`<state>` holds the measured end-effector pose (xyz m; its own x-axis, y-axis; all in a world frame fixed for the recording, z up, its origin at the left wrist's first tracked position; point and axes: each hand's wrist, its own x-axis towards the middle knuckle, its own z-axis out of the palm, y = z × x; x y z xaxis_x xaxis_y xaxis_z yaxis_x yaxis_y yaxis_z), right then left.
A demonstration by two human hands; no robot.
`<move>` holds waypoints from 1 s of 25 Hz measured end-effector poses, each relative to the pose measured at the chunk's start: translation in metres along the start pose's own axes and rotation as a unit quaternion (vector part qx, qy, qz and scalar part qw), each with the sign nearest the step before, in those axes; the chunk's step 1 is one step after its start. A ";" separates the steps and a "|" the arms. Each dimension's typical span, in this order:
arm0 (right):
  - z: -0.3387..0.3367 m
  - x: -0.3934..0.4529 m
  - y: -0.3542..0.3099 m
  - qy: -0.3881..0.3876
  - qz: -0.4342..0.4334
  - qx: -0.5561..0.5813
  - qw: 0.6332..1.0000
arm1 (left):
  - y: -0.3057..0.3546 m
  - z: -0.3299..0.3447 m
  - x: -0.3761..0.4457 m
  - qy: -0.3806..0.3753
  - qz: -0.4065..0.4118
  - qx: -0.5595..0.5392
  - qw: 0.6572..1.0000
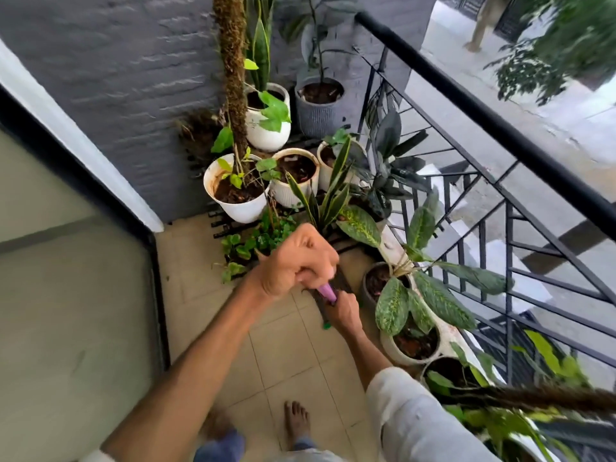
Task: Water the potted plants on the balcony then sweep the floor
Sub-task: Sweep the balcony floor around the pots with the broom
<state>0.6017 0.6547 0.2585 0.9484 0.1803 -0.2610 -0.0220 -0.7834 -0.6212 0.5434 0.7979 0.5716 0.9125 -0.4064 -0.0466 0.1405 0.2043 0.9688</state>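
While both hands work one handle: sweeping step, judged.
Left hand (296, 261): clenched round the top of the purple broom handle (327, 292).
Right hand (343, 311): grips the same handle lower down.
Broom: upright over the tiled floor (283, 355), beside the spotted-leaf plant (420, 305); head blurred, possibly dark bristles.
Risk: a wide stroke could knock the white pot (238, 195) or snap leaves.
Look: slim, pale purple, glossy.

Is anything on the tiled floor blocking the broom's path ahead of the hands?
Yes. Ahead of the purple-handled broom, gripped by both hands, a leafy green plant and a black slatted stand occupy the beige tiled floor.
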 end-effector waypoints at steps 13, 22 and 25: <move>-0.045 -0.152 0.215 -0.022 0.220 -0.075 0.972 | -0.071 0.103 0.069 -0.170 -0.051 -0.129 0.976; -0.059 -0.262 0.230 -0.149 0.324 -0.148 0.922 | -0.184 0.115 0.029 -0.015 -0.206 -0.144 0.968; -0.052 -0.214 0.198 -0.124 0.242 -0.114 0.956 | -0.138 0.090 0.050 0.017 -0.181 -0.098 0.978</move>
<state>0.4111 0.4301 0.2302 0.7396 -0.1223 -0.6618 -0.3425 -0.9149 -0.2137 0.5347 0.6693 0.4578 0.8011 -0.4553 -0.3886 0.5246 0.2212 0.8221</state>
